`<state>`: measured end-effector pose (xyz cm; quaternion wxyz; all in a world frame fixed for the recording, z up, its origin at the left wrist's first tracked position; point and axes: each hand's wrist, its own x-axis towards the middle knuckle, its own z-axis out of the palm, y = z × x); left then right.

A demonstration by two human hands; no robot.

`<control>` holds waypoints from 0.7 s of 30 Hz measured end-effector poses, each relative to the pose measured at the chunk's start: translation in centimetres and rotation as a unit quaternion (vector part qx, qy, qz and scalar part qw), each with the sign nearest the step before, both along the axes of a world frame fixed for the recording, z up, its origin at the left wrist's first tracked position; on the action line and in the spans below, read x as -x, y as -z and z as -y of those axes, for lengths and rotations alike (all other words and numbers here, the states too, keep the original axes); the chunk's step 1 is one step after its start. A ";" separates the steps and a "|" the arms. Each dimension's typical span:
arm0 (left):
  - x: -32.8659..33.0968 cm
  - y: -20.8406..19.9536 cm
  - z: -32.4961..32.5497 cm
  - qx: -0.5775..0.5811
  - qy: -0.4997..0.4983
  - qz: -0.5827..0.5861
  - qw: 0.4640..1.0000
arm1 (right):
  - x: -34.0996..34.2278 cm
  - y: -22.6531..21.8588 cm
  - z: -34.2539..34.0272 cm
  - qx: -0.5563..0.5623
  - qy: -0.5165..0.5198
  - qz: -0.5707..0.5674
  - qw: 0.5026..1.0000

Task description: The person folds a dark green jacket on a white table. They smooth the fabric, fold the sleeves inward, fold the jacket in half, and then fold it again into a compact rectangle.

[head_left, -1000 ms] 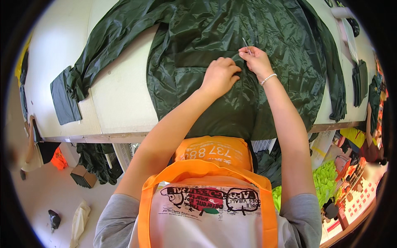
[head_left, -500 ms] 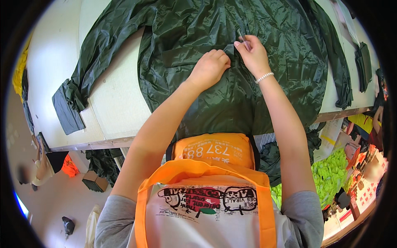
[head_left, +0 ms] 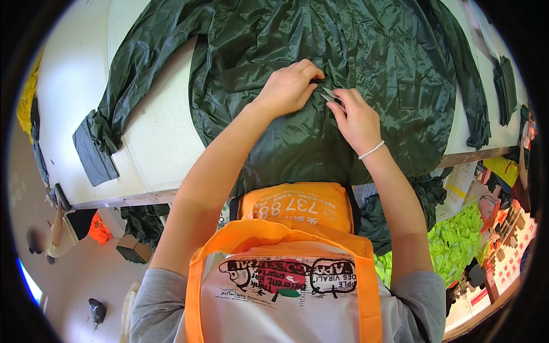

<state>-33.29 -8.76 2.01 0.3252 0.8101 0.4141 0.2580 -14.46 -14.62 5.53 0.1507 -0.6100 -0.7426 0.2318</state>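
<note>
A shiny dark green jacket (head_left: pixel 394 63) lies spread in front of me, creased, its sleeves stretched out to both sides. With fingers curled together, my left hand (head_left: pixel 287 88) pinches the jacket near the inner end of the left pocket flap; what exactly sits between the fingertips is too small to make out. My right hand (head_left: pixel 360 121) grips a pair of small thread snips (head_left: pixel 330 95). The pointed metal blades stand apart and face the left fingertips, just above the cloth. A beaded bracelet (head_left: pixel 372 150) circles my right wrist.
The jacket rests on a white table (head_left: pixel 157 140), its front edge close to my body. Folded dark green cloth (head_left: pixel 504 91) lies at the right end. Lime green garments (head_left: pixel 457 237) are heaped below right. A cardboard box (head_left: pixel 134 250) and another person (head_left: pixel 56 231) are at left.
My right hand has come down toward me, and the snips now point at my left fingertips with their blades showing. The left hand has risen slightly, still at the pocket flap.
</note>
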 end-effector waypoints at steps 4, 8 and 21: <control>0.6 -0.3 -0.1 -0.016 0.030 0.000 0.999 | -0.1 0.0 -0.2 0.001 -0.025 0.032 0.999; 0.3 0.2 -0.2 -0.017 0.019 -0.006 1.000 | 0.0 -0.1 -0.3 -0.016 -0.044 0.058 0.997; 0.6 -0.5 0.1 0.034 -0.015 0.060 0.998 | -0.1 -0.4 -1.0 -0.077 -0.074 0.078 0.991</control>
